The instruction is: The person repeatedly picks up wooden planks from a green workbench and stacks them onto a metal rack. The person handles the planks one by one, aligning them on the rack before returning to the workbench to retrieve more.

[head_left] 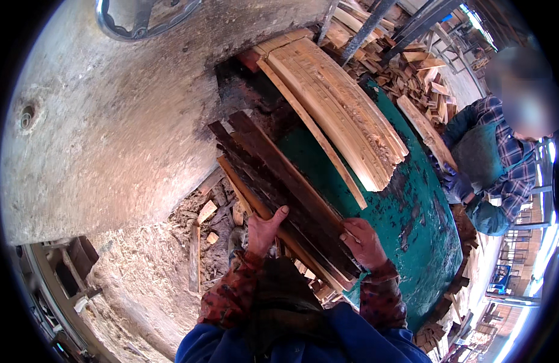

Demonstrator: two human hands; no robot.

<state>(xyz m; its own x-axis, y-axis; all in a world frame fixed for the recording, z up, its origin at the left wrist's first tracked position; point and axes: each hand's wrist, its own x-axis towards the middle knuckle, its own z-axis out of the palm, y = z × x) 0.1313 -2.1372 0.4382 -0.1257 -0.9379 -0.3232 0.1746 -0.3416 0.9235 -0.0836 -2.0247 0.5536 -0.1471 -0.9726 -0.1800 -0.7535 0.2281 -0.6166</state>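
Observation:
A bundle of dark, bark-covered wood slabs [291, 193] lies slantwise in front of my body. My left hand [265, 232] grips its left edge, thumb over the top and fingers hidden beneath. On the other side, my right hand [362, 243] clasps the right edge close to the near end. Beyond the bundle, a stack of pale sawn boards [334, 103] rests on a green metal table [424, 242], with one thin strip [315, 130] along its left side. The slabs' far ends reach toward a dark opening beside the large machine panel.
A worn, dusty machine panel [122, 133] with a handwheel [147, 24] stands at left. At right a co-worker in gloves and plaid sleeves holds a board [425, 130]. Wood scraps [222, 209] litter the floor beside the panel; an offcut pile [436, 91] lies beyond the table.

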